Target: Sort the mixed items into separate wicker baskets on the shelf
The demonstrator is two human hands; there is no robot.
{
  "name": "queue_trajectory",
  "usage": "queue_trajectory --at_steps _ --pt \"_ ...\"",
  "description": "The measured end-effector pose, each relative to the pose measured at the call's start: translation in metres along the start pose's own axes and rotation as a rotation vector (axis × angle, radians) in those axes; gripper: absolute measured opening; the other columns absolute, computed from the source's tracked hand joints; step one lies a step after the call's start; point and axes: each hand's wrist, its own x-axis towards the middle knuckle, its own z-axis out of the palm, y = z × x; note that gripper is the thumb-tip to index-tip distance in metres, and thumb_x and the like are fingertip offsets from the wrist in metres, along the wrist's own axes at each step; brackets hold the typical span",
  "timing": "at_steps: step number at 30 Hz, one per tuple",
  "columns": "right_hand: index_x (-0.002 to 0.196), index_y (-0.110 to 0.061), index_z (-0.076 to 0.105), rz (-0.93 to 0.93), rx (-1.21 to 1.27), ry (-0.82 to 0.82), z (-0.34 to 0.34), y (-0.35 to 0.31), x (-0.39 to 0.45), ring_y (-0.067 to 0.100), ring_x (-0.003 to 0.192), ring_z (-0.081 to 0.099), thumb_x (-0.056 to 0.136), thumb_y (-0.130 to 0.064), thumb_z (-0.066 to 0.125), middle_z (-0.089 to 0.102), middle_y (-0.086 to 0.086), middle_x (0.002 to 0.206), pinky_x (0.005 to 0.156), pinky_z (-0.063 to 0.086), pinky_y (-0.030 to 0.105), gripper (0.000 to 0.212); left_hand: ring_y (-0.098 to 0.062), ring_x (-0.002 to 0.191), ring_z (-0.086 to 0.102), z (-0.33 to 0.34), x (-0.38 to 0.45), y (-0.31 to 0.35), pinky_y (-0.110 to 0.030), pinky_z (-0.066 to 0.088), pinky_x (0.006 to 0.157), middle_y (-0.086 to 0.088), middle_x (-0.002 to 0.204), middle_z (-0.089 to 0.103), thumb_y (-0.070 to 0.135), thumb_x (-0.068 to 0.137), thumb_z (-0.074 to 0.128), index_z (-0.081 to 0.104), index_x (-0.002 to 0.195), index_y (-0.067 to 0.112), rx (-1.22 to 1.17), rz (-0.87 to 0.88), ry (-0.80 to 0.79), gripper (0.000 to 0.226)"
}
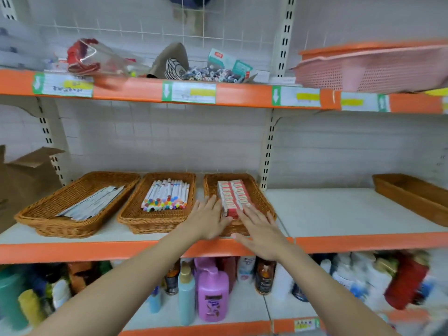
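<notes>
Both hands reach into the right-hand wicker basket (pixel 259 197) on the middle shelf (pixel 339 209). The left hand (pixel 206 220), at about 6 o'clock in the view, lays straight, slightly spread fingers (pixel 213 201) against the left flank of the red-and-white boxes (pixel 234 196). The right hand (pixel 261 230) presses flat on their near end, fingers extended and apart, gripping nothing. Judging by this, the hands are squaring the stack so it sits tidy. The boxes are small, identical, packed in two neat rows. At 9 o'clock of them, a basket of markers (pixel 167 195), coloured caps forward; farther left, a basket of flat paper packets (pixel 94 202).
</notes>
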Motion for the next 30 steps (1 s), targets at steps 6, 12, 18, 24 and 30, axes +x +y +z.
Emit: queue_trajectory --at_steps 6,12,18,24,30 --pt "0.154 -0.023 -0.007 0.117 -0.012 -0.044 -0.011 0.066 0.011 0.013 0.147 -0.016 0.097 -0.061 0.025 -0.016 -0.002 0.161 0.119 -0.008 0.048 0.075 -0.028 0.148 -0.006 0.003 0.059 0.04 -0.043 -0.002 0.12 -0.009 0.161 -0.005 0.058 0.098 0.025 0.004 0.154 0.012 -0.029 0.066 -0.024 0.075" --pt "0.153 -0.025 -0.012 0.211 0.041 -0.059 -0.011 0.137 -0.005 0.013 0.146 -0.021 0.097 -0.063 0.022 -0.021 -0.004 0.159 0.118 -0.011 0.048 0.076 -0.025 0.148 -0.009 0.01 0.103 0.101 -0.042 -0.005 0.119 -0.008 0.161 -0.008 0.055 0.099 0.026 0.002 0.154 0.012 -0.011 0.168 -0.051 0.074" --pt "0.153 -0.026 -0.011 0.254 0.046 -0.064 -0.013 0.211 -0.026 0.013 0.146 -0.02 0.096 -0.064 0.024 -0.02 -0.004 0.16 0.118 -0.01 0.048 0.077 -0.027 0.148 -0.012 0.022 0.138 0.18 -0.042 -0.007 0.118 -0.008 0.161 -0.011 0.058 0.098 0.022 -0.002 0.154 0.013 -0.013 0.21 -0.097 0.076" --pt "0.153 -0.027 -0.01 0.271 -0.002 -0.074 -0.027 0.303 -0.075 0.013 0.146 -0.021 0.096 -0.064 0.026 -0.02 -0.005 0.16 0.118 -0.009 0.049 0.078 -0.026 0.148 -0.01 0.041 0.161 0.282 -0.04 -0.005 0.119 -0.008 0.161 -0.01 0.057 0.099 0.021 -0.002 0.153 0.009 -0.048 0.238 -0.102 0.076" --pt "0.154 -0.026 -0.01 0.372 -0.036 -0.09 -0.042 0.406 -0.143 0.014 0.145 -0.022 0.096 -0.065 0.024 -0.021 -0.004 0.159 0.117 -0.011 0.048 0.077 -0.027 0.148 -0.009 0.054 0.182 0.4 -0.039 -0.003 0.12 -0.01 0.161 -0.01 0.056 0.099 0.022 -0.002 0.153 0.008 -0.089 0.288 -0.118 0.076"
